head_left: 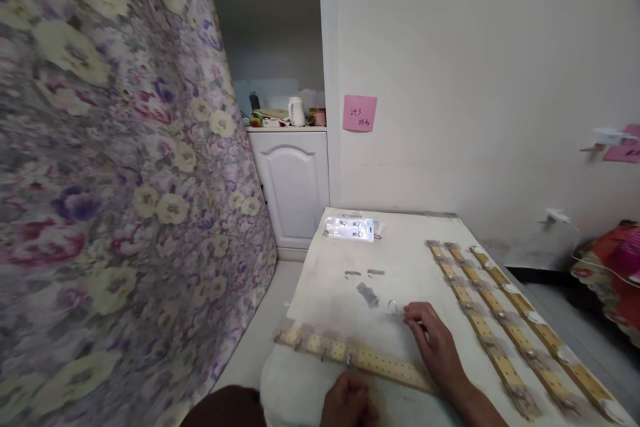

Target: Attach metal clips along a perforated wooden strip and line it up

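My left hand [349, 400] is at the table's near edge, fingers curled together, just below a perforated wooden strip [383, 363]. A small metal piece [349, 359] stands on that strip just above these fingers; whether they touch it is unclear. The strip's left part carries several small metal pieces and greyish see-through film. My right hand [433, 340] is over the strip's right end, with fingers pressed together. Beside its fingertips is a small shiny curved piece [393, 307]; whether it is held is not clear. A grey flat scrap [369, 295] lies farther left.
Several longer perforated strips [483, 327] with attached pieces lie along the table's right side. A clear blister pack [349, 228] lies at the back of the white-covered table [400, 243]. Two thin grey pieces [376, 272] lie mid-table. A floral curtain [125, 180] hangs at left.
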Action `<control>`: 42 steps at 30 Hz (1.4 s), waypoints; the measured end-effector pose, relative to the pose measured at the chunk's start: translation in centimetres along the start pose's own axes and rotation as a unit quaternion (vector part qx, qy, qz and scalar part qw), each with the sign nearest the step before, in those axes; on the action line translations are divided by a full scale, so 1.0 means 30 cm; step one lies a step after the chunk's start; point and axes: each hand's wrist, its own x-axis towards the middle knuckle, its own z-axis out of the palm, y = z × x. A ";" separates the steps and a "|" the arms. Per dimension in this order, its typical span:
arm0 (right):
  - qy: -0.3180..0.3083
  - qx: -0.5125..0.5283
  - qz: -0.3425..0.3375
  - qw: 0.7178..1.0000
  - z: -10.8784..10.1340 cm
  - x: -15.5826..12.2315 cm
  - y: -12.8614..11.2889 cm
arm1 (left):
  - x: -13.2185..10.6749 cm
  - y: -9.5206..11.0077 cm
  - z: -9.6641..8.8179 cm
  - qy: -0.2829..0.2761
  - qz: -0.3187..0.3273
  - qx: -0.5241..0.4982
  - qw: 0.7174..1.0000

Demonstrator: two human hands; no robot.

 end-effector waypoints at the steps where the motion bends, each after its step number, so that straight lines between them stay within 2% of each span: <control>1: 0.002 -0.001 -0.011 1.000 -0.005 -0.043 -0.020 | -0.015 0.005 0.021 -0.009 -0.002 -0.025 1.000; 4: 0.001 -0.001 -0.026 1.000 -0.004 -0.155 -0.066 | -0.071 0.038 0.093 -0.033 -0.016 -0.126 0.991; 7: 0.008 0.015 -0.050 0.999 0.006 -0.225 -0.109 | -0.125 0.085 0.146 -0.040 -0.014 -0.190 0.981; 11: 0.030 0.035 -0.074 0.996 0.022 -0.262 -0.153 | -0.150 0.108 0.165 -0.032 -0.026 -0.203 0.978; 15: 0.029 0.045 -0.092 0.994 0.043 -0.285 -0.147 | -0.144 0.099 0.163 -0.019 -0.031 -0.181 0.983; 20: -0.012 0.032 -0.128 0.991 0.055 -0.310 -0.117 | -0.154 0.110 0.163 -0.016 -0.014 -0.114 0.993; 22: -0.029 0.035 -0.134 0.990 0.053 -0.314 -0.120 | -0.154 0.113 0.154 -0.002 0.012 -0.054 0.998; 25: -0.017 0.062 -0.105 0.992 0.045 -0.314 -0.137 | -0.148 0.109 0.132 0.026 0.049 0.073 0.996; 28: -0.010 0.086 -0.061 0.994 0.035 -0.305 -0.157 | -0.150 0.105 0.119 0.054 0.094 0.212 0.971; 31: -0.036 0.103 -0.057 0.992 0.032 -0.297 -0.170 | -0.166 0.113 0.123 0.073 0.146 0.344 0.925; 33: -0.050 0.117 -0.054 0.990 0.036 -0.300 -0.174 | -0.179 0.123 0.131 0.067 0.163 0.397 0.901; 35: -0.061 0.132 -0.049 0.988 0.042 -0.307 -0.173 | -0.189 0.132 0.139 0.057 0.174 0.419 0.889; 38: -0.050 0.143 -0.026 0.988 0.041 -0.313 -0.168 | -0.194 0.143 0.140 0.061 0.182 0.420 0.887; 42: -0.040 0.135 0.069 0.988 0.021 -0.288 -0.166 | -0.184 0.152 0.131 0.084 0.182 0.394 0.897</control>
